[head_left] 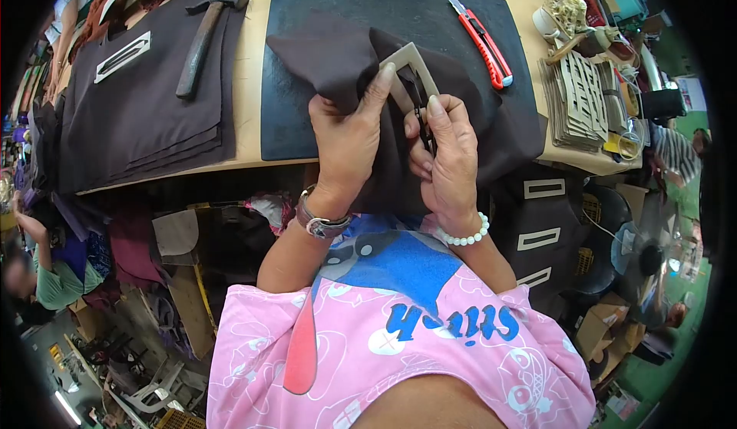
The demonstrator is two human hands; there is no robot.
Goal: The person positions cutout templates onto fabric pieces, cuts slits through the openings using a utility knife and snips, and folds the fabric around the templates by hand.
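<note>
Dark brown fabric (322,53) is bunched up between my hands over a black cutting mat (299,133). A cream rectangular frame piece (424,70) lies against the cloth, with a slit opening inside it. My left hand (345,141) is closed on the fabric, its thumb pressing the frame's near left corner. My right hand (449,156) grips a slim black tool (427,133), which looks like small thread snips; its tip points into the frame's opening. The fingers partly hide this tool, so its exact kind is unclear. My right thumb touches the frame's lower right end.
A red box cutter (485,49) lies on the mat's right side. To the left, a hammer (201,53) and another cream frame (123,57) rest on stacked dark fabric (146,122). Stacked cream frames (572,103) stand at the table's right. Another person's arm (32,226) shows far left.
</note>
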